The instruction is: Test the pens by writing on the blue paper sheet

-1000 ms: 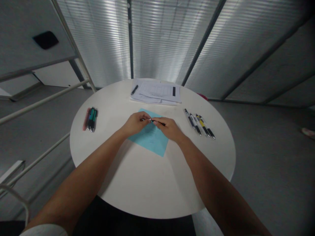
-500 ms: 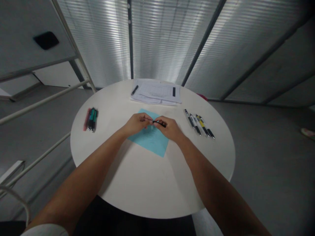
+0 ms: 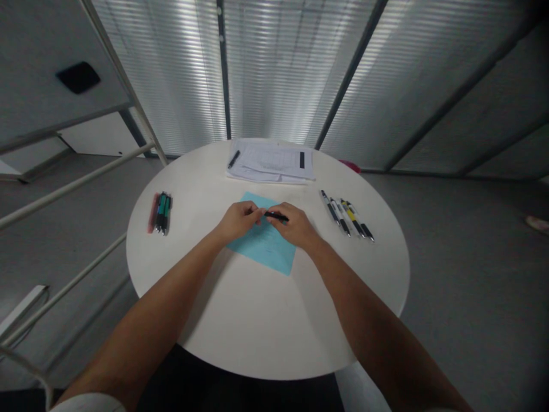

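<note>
Above a blue sheet of paper (image 3: 270,249), my right hand (image 3: 295,225) grips a black pen part (image 3: 277,216) between thumb and fingers. My left hand (image 3: 240,221) is closed in a pinch at the left end of that part; what its fingertips hold is too small to make out. The two hands nearly meet over the upper half of the sheet. Several pens (image 3: 346,217), some white, one yellow, lie to the right of my right hand. Green and black pens (image 3: 163,213) lie at the left beside a reddish item (image 3: 153,213).
The round white table (image 3: 257,326) bears a stack of papers (image 3: 271,163) at its far side, with a dark pen (image 3: 234,159) on top. A white metal frame (image 3: 77,182) stands at the left. Ribbed panels rise behind the table.
The fingers of my left hand have curled more at the end of the black part, and a thin piece between the hands no longer shows. The view has shifted slightly.
</note>
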`<state>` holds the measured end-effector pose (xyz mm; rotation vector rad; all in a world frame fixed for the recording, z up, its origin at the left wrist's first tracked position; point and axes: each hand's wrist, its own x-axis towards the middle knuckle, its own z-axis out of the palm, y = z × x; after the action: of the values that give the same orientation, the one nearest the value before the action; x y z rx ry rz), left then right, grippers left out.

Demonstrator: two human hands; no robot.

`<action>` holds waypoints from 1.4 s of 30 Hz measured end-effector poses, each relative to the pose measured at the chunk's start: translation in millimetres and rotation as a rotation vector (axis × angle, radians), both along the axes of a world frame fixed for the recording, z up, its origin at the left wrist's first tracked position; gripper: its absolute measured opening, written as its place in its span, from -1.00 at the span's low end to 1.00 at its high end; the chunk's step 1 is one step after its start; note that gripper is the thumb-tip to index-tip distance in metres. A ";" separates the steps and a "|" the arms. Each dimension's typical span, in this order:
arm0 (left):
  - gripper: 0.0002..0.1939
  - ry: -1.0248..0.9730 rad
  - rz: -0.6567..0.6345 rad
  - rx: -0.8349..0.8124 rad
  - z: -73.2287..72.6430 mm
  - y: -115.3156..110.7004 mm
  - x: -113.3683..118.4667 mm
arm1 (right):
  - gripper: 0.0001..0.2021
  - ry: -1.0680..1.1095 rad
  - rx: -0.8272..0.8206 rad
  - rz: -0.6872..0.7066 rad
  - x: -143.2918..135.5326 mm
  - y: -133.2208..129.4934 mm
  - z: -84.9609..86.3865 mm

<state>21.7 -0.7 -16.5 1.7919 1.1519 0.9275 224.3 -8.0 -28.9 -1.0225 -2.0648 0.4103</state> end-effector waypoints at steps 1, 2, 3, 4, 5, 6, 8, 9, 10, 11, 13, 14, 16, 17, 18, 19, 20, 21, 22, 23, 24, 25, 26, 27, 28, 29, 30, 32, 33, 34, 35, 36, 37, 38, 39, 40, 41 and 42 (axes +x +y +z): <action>-0.66 -0.036 -0.002 -0.021 -0.5 0.3 0.3 | -0.87 0.001 0.004 -0.004 -0.1 -0.3 0.4; -0.69 -0.075 -0.005 -0.041 -1.2 0.7 0.7 | -0.87 0.003 0.006 -0.007 -0.2 -0.5 0.7; -0.72 -0.111 -0.009 -0.060 -2.0 1.2 1.0 | -0.88 0.006 0.007 -0.009 -0.2 -0.7 0.9; -0.74 -0.136 -0.011 -0.076 -2.8 1.5 1.2 | -0.88 0.009 0.009 -0.008 -0.1 -0.7 0.7; -0.74 -0.152 -0.012 -0.088 -3.4 1.8 1.3 | -0.89 0.010 0.011 -0.006 0.1 -0.5 0.3; -0.74 -0.157 -0.011 -0.096 -3.8 1.8 1.3 | -0.89 0.013 0.012 -0.005 0.3 -0.3 -0.3; -0.72 -0.149 -0.012 -0.109 -3.8 1.3 1.2 | -0.89 0.024 0.016 -0.003 0.8 0.4 -1.9; -0.72 -0.146 -0.012 -0.117 -3.3 0.7 1.1 | -0.89 0.029 0.016 -0.002 1.1 0.7 -2.6; -0.71 -0.147 -0.009 -0.125 -2.5 0.1 1.1 | -0.89 0.032 0.017 -0.003 1.2 0.8 -3.2; -0.71 -0.149 -0.006 -0.134 -1.6 -0.7 1.1 | -0.89 0.033 0.016 -0.006 1.2 0.9 -3.4; -0.69 -0.160 0.002 -0.148 0.1 -1.9 1.4 | -0.89 0.031 0.012 -0.010 1.0 0.4 -3.3; -0.68 -0.170 0.006 -0.153 0.6 -2.3 1.5 | -0.89 0.033 0.007 -0.012 0.7 0.0 -3.1; -0.66 -0.189 0.010 -0.166 0.6 -2.5 1.6 | -0.89 0.049 -0.012 -0.025 0.1 -0.9 -3.1; -0.65 -0.197 0.011 -0.175 0.2 -2.4 1.6 | -0.89 0.061 -0.025 -0.032 -0.2 -1.3 -3.5; -0.65 -0.202 0.014 -0.182 -0.3 -2.4 1.6 | -0.89 0.075 -0.037 -0.041 -0.4 -1.7 -4.2; -0.64 -0.202 0.018 -0.188 -0.7 -2.4 1.6 | -0.89 0.089 -0.047 -0.049 -0.7 -1.9 -5.1; -0.65 -0.198 0.024 -0.190 -0.9 -2.7 1.7 | -0.89 0.098 -0.054 -0.055 -0.9 -2.0 -6.3; -0.66 -0.190 0.033 -0.189 -0.7 -3.2 1.9 | -0.89 0.101 -0.057 -0.056 -1.1 -2.0 -7.4; -0.67 -0.180 0.040 -0.187 -0.3 -3.9 2.2 | -0.90 0.096 -0.059 -0.051 -1.3 -2.0 -8.4; -0.68 -0.171 0.042 -0.182 0.2 -4.7 2.4 | -0.90 0.084 -0.059 -0.045 -1.5 -2.1 -9.1; -0.69 -0.165 0.040 -0.177 0.8 -5.6 2.6 | -0.90 0.067 -0.060 -0.037 -1.7 -2.2 -9.6; -0.70 -0.162 0.033 -0.175 1.2 -6.2 2.6 | -0.90 0.048 -0.061 -0.029 -1.9 -2.4 -9.7; -0.70 -0.164 0.025 -0.177 1.2 -6.7 2.5 | -0.90 0.034 -0.061 -0.024 -2.1 -2.7 -9.6; -0.70 -0.169 0.020 -0.183 0.9 -6.7 2.2 | -0.90 0.027 -0.061 -0.022 -2.4 -3.1 -9.2; -0.69 -0.175 0.019 -0.194 0.3 -6.5 1.7 | -0.90 0.027 -0.061 -0.022 -2.6 -3.5 -8.7; -0.68 -0.184 0.022 -0.209 -0.6 -5.8 1.1 | -0.91 0.032 -0.060 -0.024 -2.8 -4.0 -8.2; -0.67 -0.194 0.025 -0.224 -1.5 -4.9 0.4 | -0.93 0.039 -0.058 -0.025 -2.9 -4.3 -7.8; -0.67 -0.213 0.017 -0.253 -2.9 -2.4 -0.6 | -0.95 0.052 -0.051 -0.026 -2.8 -4.6 -7.5; -0.68 -0.217 0.010 -0.269 -3.2 -1.0 -0.8 | -0.95 0.055 -0.049 -0.027 -2.5 -4.4 -7.7; -0.68 -0.220 0.004 -0.284 -3.2 0.3 -0.8 | -0.95 0.058 -0.048 -0.030 -2.2 -4.1 -7.9; -0.67 -0.221 0.001 -0.297 -3.1 1.4 -0.6 | -0.95 0.061 -0.048 -0.030 -1.7 -3.6 -8.2; -0.66 -0.220 0.000 -0.308 -2.9 2.4 -0.2 | -0.95 0.063 -0.049 -0.032 -1.2 -3.2 -8.2; -0.65 -0.221 0.003 -0.316 -2.7 3.0 0.4 | -0.95 0.065 -0.050 -0.034 -0.7 -2.9 -8.0; -0.64 -0.224 0.010 -0.319 -2.5 3.1 1.2 | -0.95 0.067 -0.054 -0.035 -0.2 -2.7 -7.5; -0.63 -0.230 0.016 -0.321 -2.2 2.7 2.1 | -0.95 0.070 -0.059 -0.037 0.3 -2.8 -6.5; -0.62 -0.239 0.024 -0.320 -1.8 1.7 3.0 | -0.94 0.073 -0.067 -0.036 0.8 -3.2 -5.1; -0.61 -0.251 0.034 -0.316 -1.4 0.2 4.0 | -0.94 0.074 -0.077 -0.032 1.2 -3.7 -3.5; -0.60 -0.264 0.043 -0.311 -0.8 -1.8 5.0 | -0.92 0.073 -0.089 -0.025 1.6 -4.4 -1.8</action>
<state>26.7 -2.5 -17.3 1.3568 1.1001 0.9223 225.9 -12.4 -30.7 -1.0687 -1.9826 0.5231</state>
